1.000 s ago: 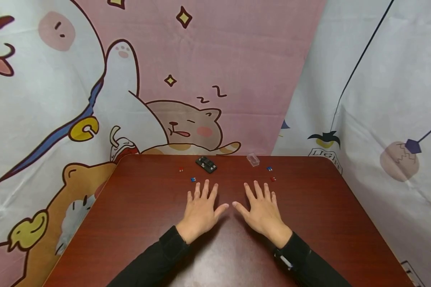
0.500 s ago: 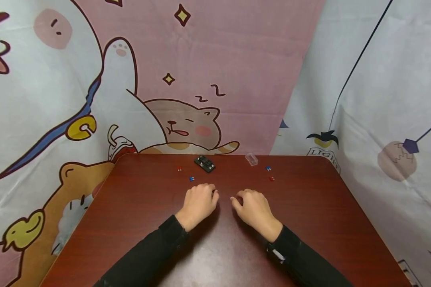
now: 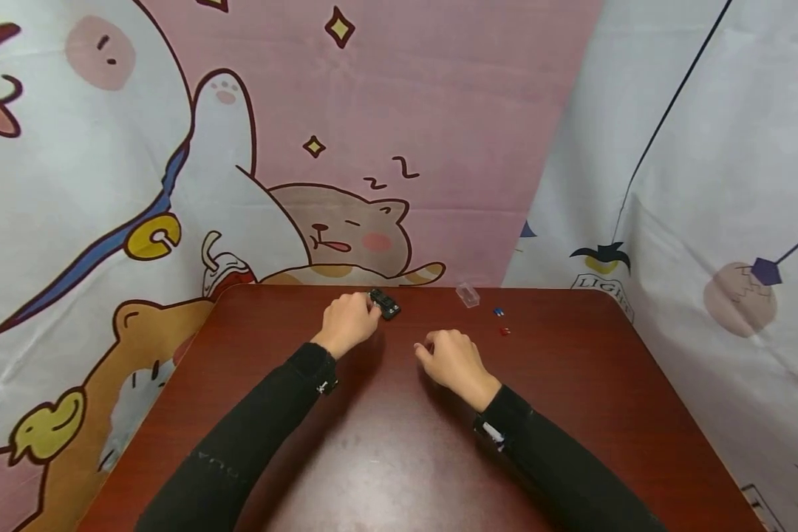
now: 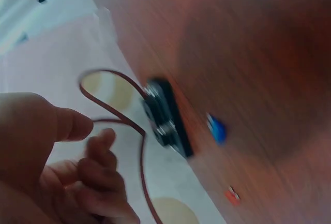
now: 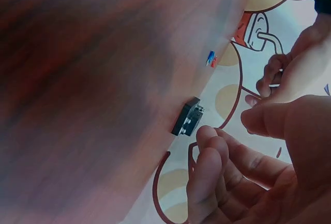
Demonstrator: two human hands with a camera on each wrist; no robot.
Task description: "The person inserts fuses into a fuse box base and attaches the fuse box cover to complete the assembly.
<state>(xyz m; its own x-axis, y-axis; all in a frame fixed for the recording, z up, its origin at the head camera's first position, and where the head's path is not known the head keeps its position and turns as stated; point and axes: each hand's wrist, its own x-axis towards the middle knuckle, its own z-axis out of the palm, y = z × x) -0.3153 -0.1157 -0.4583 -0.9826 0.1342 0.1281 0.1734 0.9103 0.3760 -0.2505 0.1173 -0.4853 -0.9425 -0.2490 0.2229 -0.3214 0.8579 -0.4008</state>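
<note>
My left hand (image 3: 348, 324) hovers over the table just left of a small black block with metal contacts (image 3: 386, 304). In the left wrist view its fingers curl loosely, with a gap to the thumb and nothing between. Near the block lie a small blue piece with metal prongs, like a blade fuse (image 4: 219, 131), and a similar red fuse (image 4: 232, 197); in the head view my left hand hides both. Toward the middle, my right hand (image 3: 457, 366) hangs above the table, fingers loosely bent and holding nothing.
At the back of the brown table (image 3: 572, 414) sits a clear plastic box (image 3: 468, 295). Another blue fuse (image 3: 499, 312) and red fuse (image 3: 505, 332) lie to its right. A cartoon-printed cloth (image 3: 439, 133) hangs behind the table's far edge.
Both hands have gone from spread fingers to loosely curled ones. My left hand has moved forward and left to beside the black block; my right hand has shifted slightly left and forward.
</note>
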